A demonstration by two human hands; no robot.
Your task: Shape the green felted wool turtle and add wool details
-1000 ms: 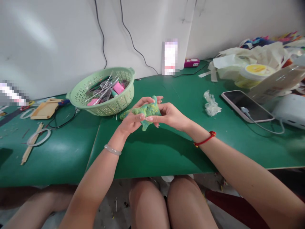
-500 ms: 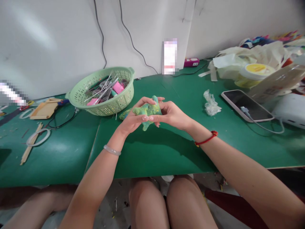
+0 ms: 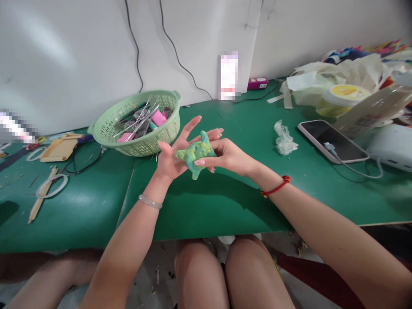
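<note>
A lumpy green, yellow and blue clay figure (image 3: 196, 153) with several short knobs sticking out is held above the table in front of me. My right hand (image 3: 228, 158) pinches its right side, thumb on top and the other fingers partly hidden beneath. Behind and under the figure lies my left hand (image 3: 176, 154), palm up, its thumb and fingers spread. The figure rests against the left fingers, which do not close round it.
On the green table (image 3: 96, 206), a green plastic basket (image 3: 141, 143) holds metal tools and pink pieces. A crumpled clear wrapper (image 3: 285, 139), a phone (image 3: 333, 141) with a cable and a yellow-lidded tub (image 3: 347, 94) are right. A white ring (image 3: 51, 186) and wooden strip (image 3: 41, 199) lie left.
My left hand has opened from its grip on the clay figure, thumb swinging away to the left and fingers spreading. The figure has turned slightly in my right hand, which keeps its pinch.
</note>
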